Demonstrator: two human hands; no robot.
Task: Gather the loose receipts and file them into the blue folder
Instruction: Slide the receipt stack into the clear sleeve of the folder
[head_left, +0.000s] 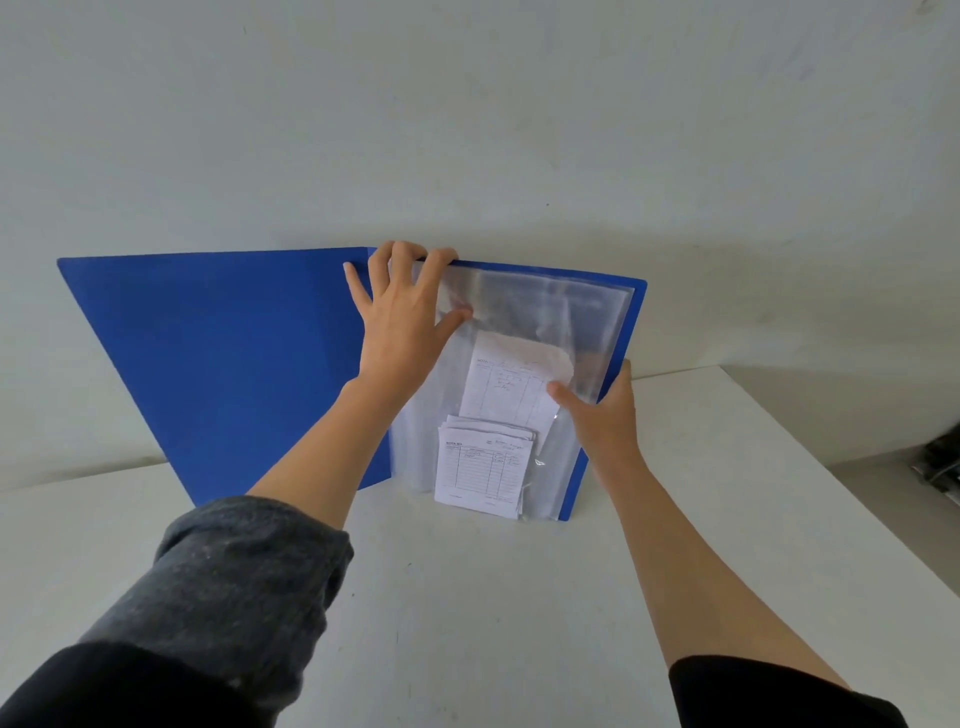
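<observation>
A pale wall (467, 104) fills the upper half of the frame, and a white table (467, 597) spreads across the lower half. Standing open on the table at mid-frame is the blue folder (218, 364), its bare cover fanned out to the left and its stack of clear sleeves (545, 312) on the right. The left hand (400, 322) reaches in from the lower left, fingers spread and hooked over the sleeves' top edge near the spine, thumb pressed on the plastic, so it steadies the folder upright. The right hand (602, 410) grips the folder's right edge, thumb in front on the sleeve and the other fingers apparently behind, though they are hidden. A single receipt (511, 384) sits at centre of the sleeves, its top corner curled, seemingly inside a pocket. Below it a small stack of receipts (485, 470) rests at the sleeves' bottom edge, just above the table; whether it is fully pocketed is hard to tell through the glare. The filing step looks nearly done. The next move likely calls for settling the papers flat, then closing the cover without spilling them.
</observation>
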